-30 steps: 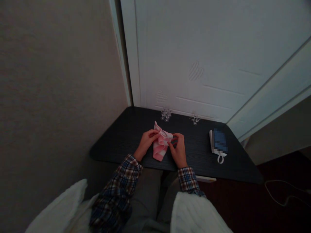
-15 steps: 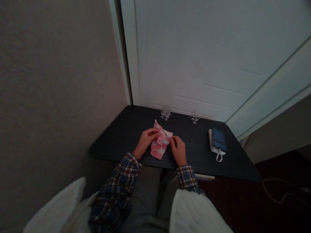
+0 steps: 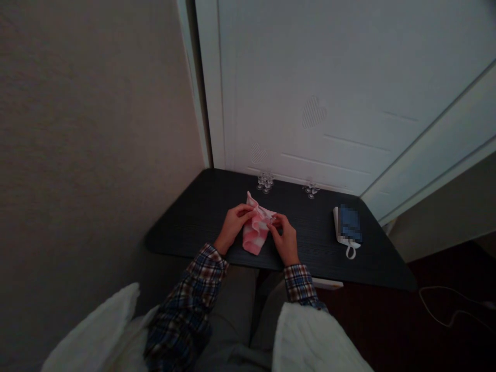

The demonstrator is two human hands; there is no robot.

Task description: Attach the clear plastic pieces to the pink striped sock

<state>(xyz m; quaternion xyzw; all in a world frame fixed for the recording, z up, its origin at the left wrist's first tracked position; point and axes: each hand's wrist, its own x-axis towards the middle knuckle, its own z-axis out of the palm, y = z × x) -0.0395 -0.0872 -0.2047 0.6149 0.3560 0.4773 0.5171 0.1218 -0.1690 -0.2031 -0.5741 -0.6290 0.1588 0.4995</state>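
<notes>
A pink and white striped piece of cloth (image 3: 256, 235), crumpled and folded, is held up just over the near part of the dark table. My left hand (image 3: 234, 223) pinches its upper left part between thumb and fingers. On the other side, my right hand (image 3: 284, 235) has its thumb and fingertips closed on the cloth's upper right corner. Something pale or clear shows at those right fingertips, too small to name. Behind the cloth lie a cluster of small clear plastic pieces (image 3: 265, 182) and a smaller cluster of clear pieces (image 3: 311, 190).
The black table (image 3: 186, 217) has a white panel with heart patterns (image 3: 313, 112) along its back and a wall (image 3: 116, 129) at its left. A phone-like blurred blue item (image 3: 350, 223) lies on a white case with a loop at the right. A white cable (image 3: 445, 324) runs across the floor.
My right fingers have shifted slightly up and over the cloth's right corner, changing their pinch. The left hand keeps its hold, and the cloth has barely moved.
</notes>
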